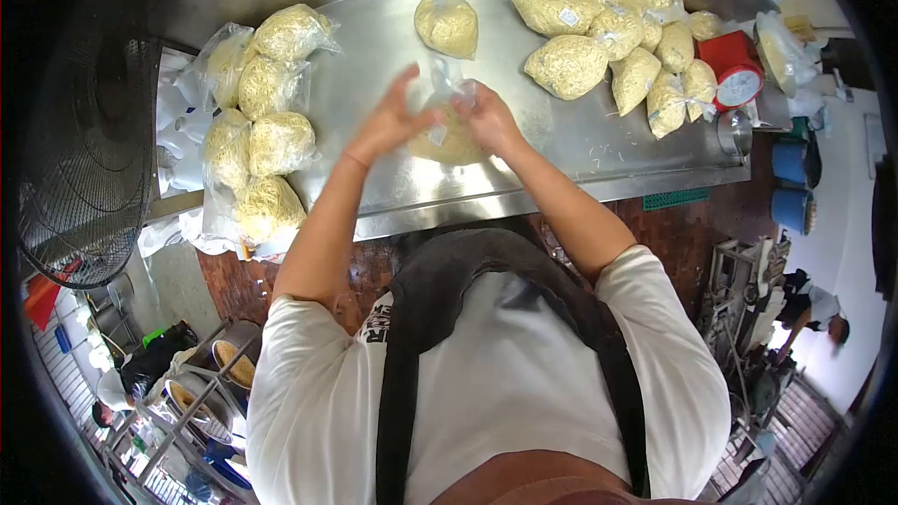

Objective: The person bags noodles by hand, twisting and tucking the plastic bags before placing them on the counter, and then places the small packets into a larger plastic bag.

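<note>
A clear plastic bag of pale yellow shreds or noodles (451,145) with a small white label stands on the steel table in front of me. Its gathered top rises between my hands. My right hand (488,120) is closed on the neck of this bag. To the left of the bag, my left hand (393,122) is open, thumb and fingers apart, slightly blurred by motion. Just beyond them sits another filled bag (446,24), touched by neither hand.
Several filled bags (271,84) line the table's left end. More tied bags (567,67) cluster at the right, beside a red scale (734,70). A fan (79,159) stands at far left. The steel table (365,56) has a raised back edge. Other people are in the background.
</note>
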A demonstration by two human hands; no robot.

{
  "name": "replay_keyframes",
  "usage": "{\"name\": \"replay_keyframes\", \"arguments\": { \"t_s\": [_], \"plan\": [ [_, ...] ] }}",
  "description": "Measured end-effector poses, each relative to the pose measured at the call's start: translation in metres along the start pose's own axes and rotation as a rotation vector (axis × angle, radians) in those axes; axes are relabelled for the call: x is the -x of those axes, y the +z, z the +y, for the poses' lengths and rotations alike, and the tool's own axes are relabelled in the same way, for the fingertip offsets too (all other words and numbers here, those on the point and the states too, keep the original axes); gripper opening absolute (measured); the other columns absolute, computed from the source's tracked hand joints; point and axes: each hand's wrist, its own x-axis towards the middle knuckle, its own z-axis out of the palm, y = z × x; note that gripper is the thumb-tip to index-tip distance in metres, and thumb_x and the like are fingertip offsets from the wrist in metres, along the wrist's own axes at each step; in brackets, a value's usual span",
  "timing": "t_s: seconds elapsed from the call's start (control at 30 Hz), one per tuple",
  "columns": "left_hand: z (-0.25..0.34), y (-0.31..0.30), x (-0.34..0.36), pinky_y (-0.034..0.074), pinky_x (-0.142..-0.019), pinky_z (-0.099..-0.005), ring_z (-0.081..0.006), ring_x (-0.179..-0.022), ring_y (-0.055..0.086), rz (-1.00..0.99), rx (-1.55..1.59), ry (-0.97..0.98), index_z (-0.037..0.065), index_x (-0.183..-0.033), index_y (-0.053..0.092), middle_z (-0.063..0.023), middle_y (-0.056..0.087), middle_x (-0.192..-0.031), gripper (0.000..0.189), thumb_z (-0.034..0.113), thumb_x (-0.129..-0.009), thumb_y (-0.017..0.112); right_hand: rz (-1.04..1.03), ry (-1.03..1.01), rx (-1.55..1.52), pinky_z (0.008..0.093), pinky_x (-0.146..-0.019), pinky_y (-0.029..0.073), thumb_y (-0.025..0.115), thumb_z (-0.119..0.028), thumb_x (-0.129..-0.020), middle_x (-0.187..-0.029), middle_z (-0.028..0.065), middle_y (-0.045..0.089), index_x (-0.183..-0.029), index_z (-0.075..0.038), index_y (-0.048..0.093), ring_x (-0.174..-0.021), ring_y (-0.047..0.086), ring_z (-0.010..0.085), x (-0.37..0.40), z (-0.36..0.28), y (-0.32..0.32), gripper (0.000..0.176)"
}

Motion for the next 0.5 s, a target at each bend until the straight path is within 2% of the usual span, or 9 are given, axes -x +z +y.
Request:
{"name": "replay_keyframes", "arguments": {
  "t_s": [0.03, 0.1, 0.13, 0.23, 0.27, 0.3, 0.37, 0.43, 0.5],
  "plan": [
    [-0.01, 0.012, 0.01, 0.049, -0.096, -0.0351, -0.0258, -0.1, 0.063, 0.005, -0.13, 0.073, 0.003, -0.133, 0.046, -0.0126, 0.066, -0.112, 0.04, 0.017, -0.097, 0.055, -0.068, -0.032, 0.056, 0.0384, -0.078, 0.05, 0.06, -0.021, -0.095, -0.091, 0.0191, 0.068, -0.106, 0.0, 0.061, -0.085, 0.066, 0.0315, 0.004, -0.017, -0.003, 0.023],
    [-0.004, 0.044, 0.02, 0.049, -0.092, -0.0377, -0.0299, -0.098, 0.064, 0.016, 0.065, 0.052, 0.0, -0.128, 0.049, -0.0144, 0.067, -0.107, 0.037, 0.017, -0.096, 0.053, -0.209, -0.096, 0.17, 0.0386, -0.083, 0.049, 0.061, -0.022, -0.094, -0.096, 0.0176, 0.068, -0.105, 0.0, 0.061, -0.092, 0.066, 0.0278, 0.014, -0.049, -0.007, 0.025],
    [-0.007, 0.056, 0.023, 0.05, -0.09, -0.0383, -0.0307, -0.096, 0.064, 0.027, 0.171, 0.0, -0.002, -0.125, 0.051, -0.0149, 0.068, -0.104, 0.035, 0.016, -0.095, 0.053, -0.284, -0.189, 0.19, 0.0377, -0.095, 0.046, 0.066, -0.019, -0.09, -0.12, 0.0194, 0.061, -0.123, -0.002, 0.055, -0.115, 0.058, 0.0291, 0.012, -0.038, -0.014, 0.039],
    [-0.03, 0.086, 0.02, 0.05, -0.079, -0.0355, -0.0257, -0.086, 0.063, 0.139, 0.567, -0.401, -0.001, -0.107, 0.059, -0.0126, 0.067, -0.093, 0.022, 0.013, -0.092, 0.051, -0.012, -0.32, 0.153, 0.0419, -0.108, 0.038, 0.076, -0.023, -0.081, -0.137, 0.0249, 0.045, -0.139, -0.002, 0.042, -0.13, 0.043, 0.0384, 0.023, 0.009, -0.032, 0.07],
    [-0.037, 0.099, 0.02, 0.05, -0.076, -0.0344, -0.0238, -0.082, 0.062, 0.205, 0.713, -0.526, 0.0, -0.102, 0.06, -0.0113, 0.066, -0.089, 0.018, 0.011, -0.092, 0.051, -0.107, -0.241, 0.307, 0.0471, -0.116, 0.028, 0.081, -0.031, -0.074, -0.15, 0.0274, 0.028, -0.148, -0.001, 0.023, -0.137, 0.031, 0.0438, 0.02, 0.045, -0.029, 0.099],
    [-0.041, 0.109, 0.015, 0.05, -0.073, -0.0334, -0.0219, -0.079, 0.061, 0.267, 0.855, -0.648, 0.001, -0.096, 0.061, -0.01, 0.065, -0.085, 0.015, 0.01, -0.091, 0.05, -0.135, -0.264, 0.441, 0.0483, -0.116, 0.027, 0.082, -0.034, -0.073, -0.15, 0.0279, 0.028, -0.148, 0.0, 0.025, -0.138, 0.031, 0.0431, 0.022, 0.053, -0.024, 0.101],
    [-0.031, 0.118, 0.0, 0.051, -0.066, -0.0343, -0.0186, -0.074, 0.059, 0.32, 1.016, -0.742, 0.002, -0.097, 0.057, -0.0053, 0.057, -0.078, 0.009, 0.006, -0.091, 0.051, -0.195, -0.305, 0.703, 0.0506, -0.117, 0.025, 0.083, -0.04, -0.07, -0.15, 0.029, 0.028, -0.147, 0.002, 0.028, -0.139, 0.03, 0.0417, 0.028, 0.056, -0.002, 0.104],
    [-0.024, 0.124, -0.003, 0.051, -0.064, -0.0345, -0.0188, -0.073, 0.058, 0.4, 1.19, -0.829, 0.002, -0.095, 0.056, -0.0049, 0.057, -0.078, 0.008, 0.008, -0.093, 0.051, -0.081, -0.312, 0.587, 0.0524, -0.116, 0.024, 0.082, -0.038, -0.069, -0.144, 0.0303, 0.039, -0.141, 0.001, 0.04, -0.137, 0.034, 0.0424, 0.023, 0.074, 0.015, 0.091],
    [-0.028, 0.124, -0.004, 0.051, -0.068, -0.0355, -0.02, -0.076, 0.06, 0.34, 1.122, -0.833, 0.003, -0.099, 0.057, -0.0065, 0.059, -0.084, 0.011, 0.012, -0.095, 0.052, 0.011, -0.362, 0.499, 0.0524, -0.114, 0.025, 0.08, -0.034, -0.07, -0.14, 0.0277, 0.045, -0.137, 0.0, 0.046, -0.135, 0.038, 0.0411, 0.014, 0.085, 0.025, 0.083]
  ]
}}
